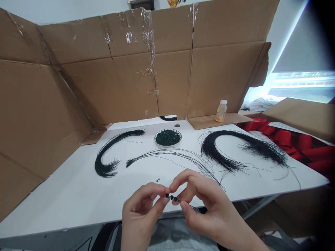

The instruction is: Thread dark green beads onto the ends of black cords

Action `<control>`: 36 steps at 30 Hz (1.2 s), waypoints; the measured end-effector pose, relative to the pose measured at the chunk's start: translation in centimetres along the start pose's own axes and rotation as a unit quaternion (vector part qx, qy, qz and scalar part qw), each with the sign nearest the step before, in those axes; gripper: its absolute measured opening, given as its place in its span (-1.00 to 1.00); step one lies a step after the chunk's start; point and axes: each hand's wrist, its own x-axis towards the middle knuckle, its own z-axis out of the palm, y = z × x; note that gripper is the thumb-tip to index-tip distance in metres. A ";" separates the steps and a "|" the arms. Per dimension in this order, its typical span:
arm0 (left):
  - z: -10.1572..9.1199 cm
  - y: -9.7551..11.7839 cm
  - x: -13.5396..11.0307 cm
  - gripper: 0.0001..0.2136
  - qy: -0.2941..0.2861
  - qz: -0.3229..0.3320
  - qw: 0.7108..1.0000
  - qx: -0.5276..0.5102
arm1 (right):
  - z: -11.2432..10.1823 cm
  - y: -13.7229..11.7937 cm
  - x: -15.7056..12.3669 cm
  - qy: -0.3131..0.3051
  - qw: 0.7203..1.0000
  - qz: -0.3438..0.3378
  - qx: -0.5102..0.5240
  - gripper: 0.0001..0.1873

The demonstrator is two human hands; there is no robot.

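Observation:
My left hand (pixel 142 205) is closed in a pinch at the table's front edge, thumb and forefinger on a small dark bead. My right hand (pixel 209 200) faces it, fingers closed around thin black strands (pixel 195 208). Between the two hands, a few dark beads (pixel 172 197) sit on these strands. Just beyond the fingertips lie two tiny dark bits (pixel 157 180). Farther back stands a plate (pixel 167 145) heaped with small dark green beads (pixel 167 136). A loose bundle of long strands (pixel 162 152), beaded at its left end, curves across the table.
Curved bundles of black strands lie at left (pixel 103 157) and right (pixel 217 139). Tall cardboard panels (pixel 125 80) wall the back and left. A small bottle (pixel 221 111) stands on a cardboard flap. Red items (pixel 285 137) fill a box on the right.

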 end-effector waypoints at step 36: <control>1.5 1.1 -0.1 -0.89 0.043 -0.063 0.997 -0.005 | -0.7 -0.2 0.5 -0.029 0.999 0.032 -0.016 -0.79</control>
